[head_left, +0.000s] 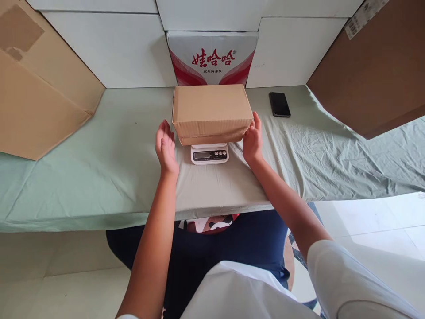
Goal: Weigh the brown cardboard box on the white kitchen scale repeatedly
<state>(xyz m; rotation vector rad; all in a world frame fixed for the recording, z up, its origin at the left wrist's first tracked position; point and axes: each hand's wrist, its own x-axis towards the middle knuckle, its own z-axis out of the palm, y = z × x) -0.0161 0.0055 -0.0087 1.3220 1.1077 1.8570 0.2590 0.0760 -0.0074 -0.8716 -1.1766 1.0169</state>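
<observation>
A closed brown cardboard box rests on a small white kitchen scale, covering most of its platform. The scale's dark display and its buttons stick out in front of the box; no reading can be made out. My left hand is just off the box's left side, open, with fingers stretched upward and a small gap to the cardboard. At the box's right front corner is my right hand, its fingers loosely bent beside the edge. It seems to touch the box there, though part of the fingers is hidden.
A black smartphone lies to the right on the green cloth. Behind the box stands a white-and-red carton among white panels. Large cardboard boxes flank the table at left and right.
</observation>
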